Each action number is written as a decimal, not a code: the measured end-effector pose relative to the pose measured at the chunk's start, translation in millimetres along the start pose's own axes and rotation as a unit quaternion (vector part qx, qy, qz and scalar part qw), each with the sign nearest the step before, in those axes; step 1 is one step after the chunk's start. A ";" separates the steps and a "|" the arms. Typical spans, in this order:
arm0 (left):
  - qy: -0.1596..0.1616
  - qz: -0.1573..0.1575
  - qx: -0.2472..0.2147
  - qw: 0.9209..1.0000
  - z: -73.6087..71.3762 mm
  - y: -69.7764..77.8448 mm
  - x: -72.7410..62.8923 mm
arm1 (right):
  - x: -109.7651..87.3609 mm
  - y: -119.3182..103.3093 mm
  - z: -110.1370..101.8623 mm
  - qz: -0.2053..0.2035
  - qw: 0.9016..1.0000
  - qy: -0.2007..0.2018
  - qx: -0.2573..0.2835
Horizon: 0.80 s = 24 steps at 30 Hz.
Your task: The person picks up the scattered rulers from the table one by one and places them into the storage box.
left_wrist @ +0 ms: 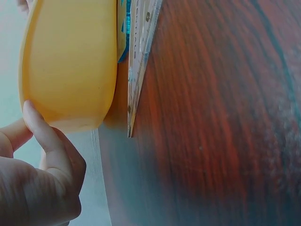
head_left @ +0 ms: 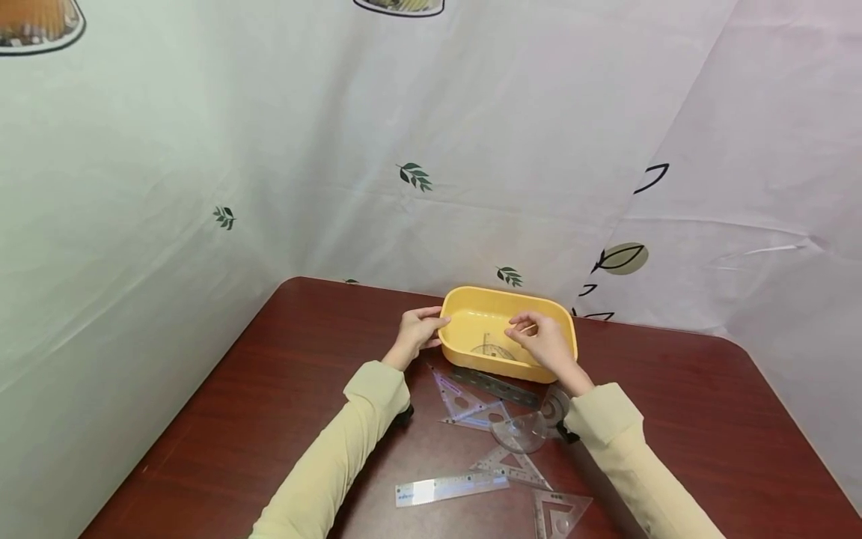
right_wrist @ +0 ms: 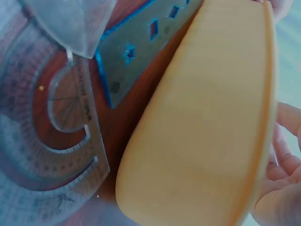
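At the back of the table stands a yellow plastic basket (head_left: 471, 296). My left hand (head_left: 415, 333) grips its left end, thumb over the rim and fingers along the outside; the left wrist view shows the same hold. Over the basket's right part, my right hand (head_left: 547, 346) hovers with bent fingers, thumb and forefinger close together. Whether it pinches something clear, I cannot tell. A clear protractor (head_left: 494, 351) lies inside the basket. In the right wrist view the basket wall (right_wrist: 197, 122) partly hides the right hand's fingers (right_wrist: 282, 155).
In front of the basket lie a dark stencil ruler (head_left: 498, 387), overlapping clear set squares (head_left: 453, 394), a clear protractor (head_left: 521, 436) and a round-holed protractor (right_wrist: 28, 188). Nearer are a clear straight ruler (head_left: 451, 489) and another set square (head_left: 560, 515). A white curtain (head_left: 323, 209) hangs behind the table.
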<state>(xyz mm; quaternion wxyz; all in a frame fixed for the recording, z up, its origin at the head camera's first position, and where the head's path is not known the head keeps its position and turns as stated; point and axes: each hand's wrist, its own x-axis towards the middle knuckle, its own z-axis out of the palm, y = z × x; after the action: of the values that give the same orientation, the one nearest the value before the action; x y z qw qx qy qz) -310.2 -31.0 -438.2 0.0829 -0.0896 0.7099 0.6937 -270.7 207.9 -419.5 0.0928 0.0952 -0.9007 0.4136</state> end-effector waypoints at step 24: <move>0.000 -0.001 -0.015 1.000 -1.2 0.1 -0.3 | -49.7 -14.1 -23.3 0.033 0.999 0.001 -0.011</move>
<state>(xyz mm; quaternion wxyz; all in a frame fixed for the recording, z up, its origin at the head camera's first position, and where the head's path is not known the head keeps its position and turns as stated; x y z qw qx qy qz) -310.0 -32.2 -438.0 0.0820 -0.0912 0.6993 0.7042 -217.2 221.3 -406.6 0.0814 0.0637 -0.9079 0.4063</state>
